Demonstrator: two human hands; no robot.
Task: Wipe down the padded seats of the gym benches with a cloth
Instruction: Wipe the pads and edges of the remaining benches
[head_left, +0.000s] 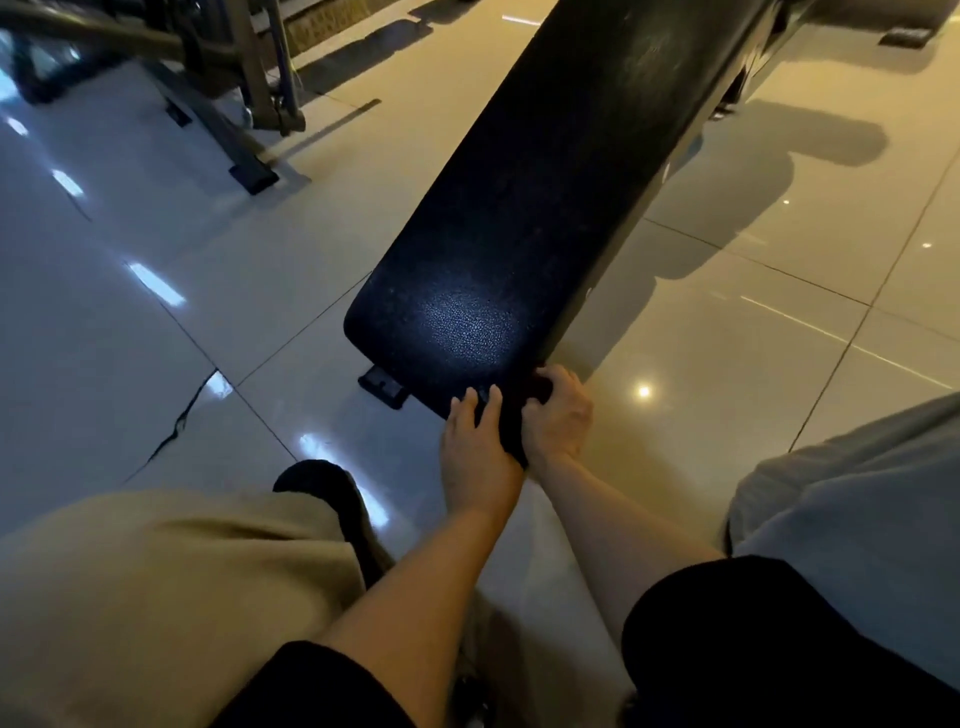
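Note:
A long black padded bench seat (524, 218) runs from the lower middle up to the top right. A dark cloth (511, 436), hard to tell from the padding, hangs over the seat's near right corner between my hands. My left hand (478, 447) lies against the cloth with its fingers stretched up onto the seat's end. My right hand (558, 415) is on the corner's other side, its fingers curled round the cloth at the seat edge.
The bench's black foot (383, 387) pokes out under its near end. A dark machine frame (218, 88) stands on the glossy tiled floor at the upper left. A cracked tile (176, 421) lies to the left. My knees and a black shoe (317, 480) fill the bottom.

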